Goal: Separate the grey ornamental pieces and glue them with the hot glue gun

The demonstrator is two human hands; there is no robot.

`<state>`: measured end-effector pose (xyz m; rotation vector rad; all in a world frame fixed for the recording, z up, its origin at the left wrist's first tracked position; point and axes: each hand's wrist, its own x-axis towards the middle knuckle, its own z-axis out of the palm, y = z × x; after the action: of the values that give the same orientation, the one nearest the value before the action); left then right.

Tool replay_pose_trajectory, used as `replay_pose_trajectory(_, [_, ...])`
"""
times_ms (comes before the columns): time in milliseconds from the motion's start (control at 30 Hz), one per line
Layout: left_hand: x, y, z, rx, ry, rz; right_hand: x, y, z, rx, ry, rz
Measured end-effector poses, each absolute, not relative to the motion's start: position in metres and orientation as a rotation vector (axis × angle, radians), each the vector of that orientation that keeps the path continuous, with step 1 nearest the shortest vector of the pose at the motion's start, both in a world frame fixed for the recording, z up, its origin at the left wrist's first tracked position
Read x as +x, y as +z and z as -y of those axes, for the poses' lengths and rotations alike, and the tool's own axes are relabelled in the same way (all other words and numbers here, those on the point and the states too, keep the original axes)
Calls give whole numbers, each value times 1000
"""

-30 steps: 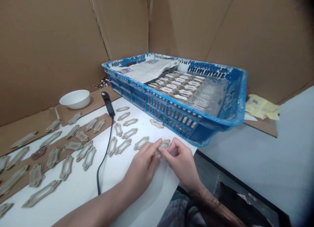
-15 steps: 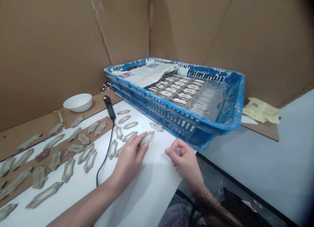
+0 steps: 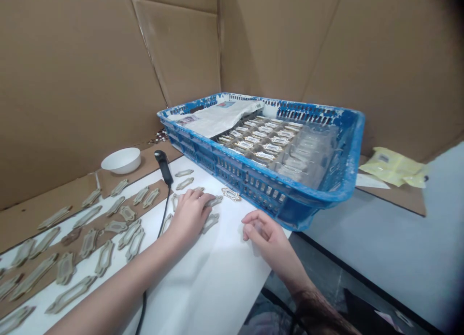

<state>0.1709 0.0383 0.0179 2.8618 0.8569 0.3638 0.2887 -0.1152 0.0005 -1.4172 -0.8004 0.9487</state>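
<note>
My left hand (image 3: 192, 213) lies low over the white table, its fingers bent down on a metal label frame (image 3: 215, 200) whose end shows beside the fingertips. Another label frame (image 3: 210, 223) rests on the table by my thumb. More frames are partly covered by this hand. Held loosely curled near the table's right edge, my right hand (image 3: 267, 236) has a gap between thumb and fingers, and I see nothing in it. A white label frame with gold edging (image 3: 231, 195) lies between my hands and the blue crate (image 3: 232, 173).
The crate holds rows of label frames, clear plastic packs (image 3: 308, 151) and a white plastic sheet (image 3: 217, 117). A black corded device (image 3: 164, 168), a white bowl (image 3: 122, 161) and several more frames lie left. A yellow packet (image 3: 395, 166) sits right. Cardboard walls enclose the back.
My left hand has shifted slightly left, its fingers now lower over the frames. A frame shows on the table by its thumb. My right fingers have loosened a little; the view has tilted up slightly.
</note>
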Motion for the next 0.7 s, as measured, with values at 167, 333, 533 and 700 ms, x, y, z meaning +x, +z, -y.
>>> replay_pose_trajectory(167, [178,30,-39,2920,282,-824,290,-1,114,-1449,979,755])
replay_pose_trajectory(333, [199,37,-49,3005,338,-682,290,0,113,-1528,943,745])
replay_pose_trajectory(533, [226,30,-51,3145,248,-475,293,-6,111,-1406,920,785])
replay_pose_trajectory(700, [232,29,-50,3098,236,-438,294,-6,111,-1392,892,861])
